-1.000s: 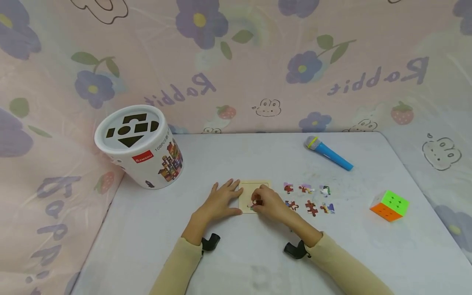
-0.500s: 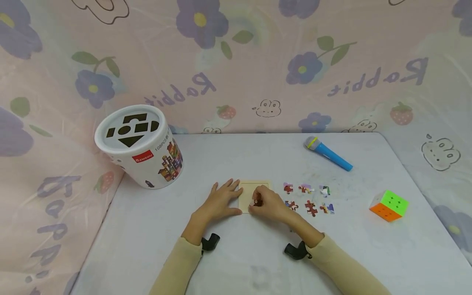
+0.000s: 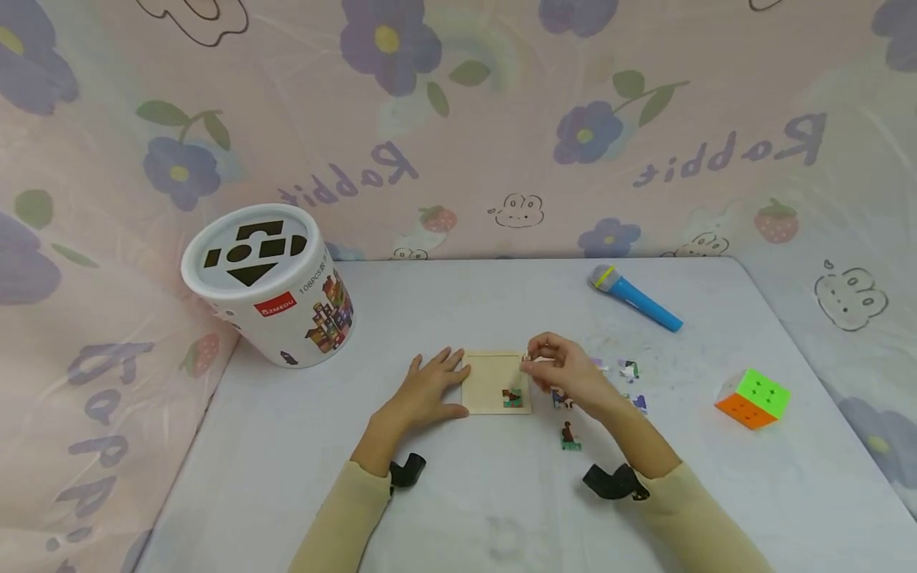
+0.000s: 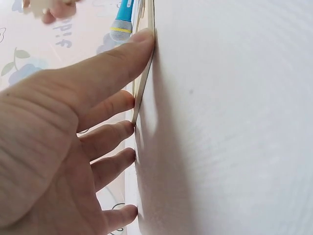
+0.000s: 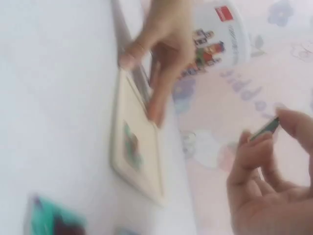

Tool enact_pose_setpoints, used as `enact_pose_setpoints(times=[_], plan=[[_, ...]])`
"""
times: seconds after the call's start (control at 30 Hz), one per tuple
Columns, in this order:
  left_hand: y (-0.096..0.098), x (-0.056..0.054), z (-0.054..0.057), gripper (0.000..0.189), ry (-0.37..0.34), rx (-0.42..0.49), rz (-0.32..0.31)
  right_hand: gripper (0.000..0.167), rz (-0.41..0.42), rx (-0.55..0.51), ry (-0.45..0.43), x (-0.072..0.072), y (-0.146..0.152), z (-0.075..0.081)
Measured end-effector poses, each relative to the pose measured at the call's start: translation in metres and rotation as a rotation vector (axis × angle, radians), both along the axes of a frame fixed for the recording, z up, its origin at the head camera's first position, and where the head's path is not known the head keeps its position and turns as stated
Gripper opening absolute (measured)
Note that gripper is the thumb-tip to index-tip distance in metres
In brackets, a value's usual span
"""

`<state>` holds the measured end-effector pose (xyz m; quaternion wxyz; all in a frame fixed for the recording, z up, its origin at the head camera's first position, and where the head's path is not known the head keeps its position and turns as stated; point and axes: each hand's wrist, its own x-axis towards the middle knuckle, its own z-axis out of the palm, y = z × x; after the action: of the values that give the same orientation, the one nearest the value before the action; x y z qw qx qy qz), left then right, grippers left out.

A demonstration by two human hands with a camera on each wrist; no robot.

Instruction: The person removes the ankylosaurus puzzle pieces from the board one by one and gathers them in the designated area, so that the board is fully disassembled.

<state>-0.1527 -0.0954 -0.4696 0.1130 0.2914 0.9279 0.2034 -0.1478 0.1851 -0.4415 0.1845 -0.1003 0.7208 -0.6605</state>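
My left hand (image 3: 428,389) lies with its fingers spread along the left side of a wooden puzzle board (image 3: 481,382). In the left wrist view, the thumb (image 4: 117,63) and fingertips meet the board's edge (image 4: 143,88). One green-and-brown puzzle piece (image 3: 512,397) sits in the board's lower right corner. Over the board's upper right side, my right hand (image 3: 569,374) pinches another puzzle piece (image 5: 266,128) between thumb and fingers; it shows edge-on in the right wrist view. A piece with a brown figure on green (image 3: 570,437) lies on the table below the right hand.
More puzzle pieces (image 3: 629,368) lie right of the board, some hidden behind the right hand. A blue toy microphone (image 3: 639,298) lies at the back right, a puzzle cube (image 3: 755,399) farther right. A white block bucket (image 3: 275,290) stands at the back left.
My right hand has lifted away from the board's lower part and moved up and right, a piece in its fingers. The piece in the board's corner now shows. My left hand stays put.
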Motion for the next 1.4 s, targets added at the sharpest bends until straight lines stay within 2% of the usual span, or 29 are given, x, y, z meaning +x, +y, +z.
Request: enact_pose_setpoints(times=[0.1,0.17,0.33,0.5,0.7,0.97,1.3,1.4], plan=[[0.000,0.001,0.001,0.078,0.002,-0.003,-0.001,0.030,-0.067,0.030,-0.002,0.007,0.023,0.006],[-0.001,0.001,0.001,0.078,0.004,-0.011,-0.002,0.029,-0.074,0.120,0.012,0.014,0.039,0.004],[0.000,0.001,0.000,0.078,0.000,-0.003,0.003,0.023,0.002,0.328,0.067,0.034,0.079,-0.012],[0.000,0.000,0.001,0.077,-0.003,0.014,0.007,0.018,0.021,0.399,0.099,0.053,0.107,-0.024],[0.000,0.000,-0.001,0.077,0.003,0.023,0.004,0.013,0.006,0.443,0.153,0.068,0.111,-0.032],[0.001,0.000,-0.002,0.078,-0.003,0.018,0.007,0.010,0.005,0.475,0.196,0.073,0.111,-0.037],[0.000,0.001,-0.002,0.078,-0.008,0.021,0.016,0.021,-0.084,0.696,0.230,0.078,0.104,-0.037],[0.000,0.001,-0.003,0.078,-0.009,0.019,0.016,0.022,-0.081,0.716,0.247,0.078,0.104,-0.037]])
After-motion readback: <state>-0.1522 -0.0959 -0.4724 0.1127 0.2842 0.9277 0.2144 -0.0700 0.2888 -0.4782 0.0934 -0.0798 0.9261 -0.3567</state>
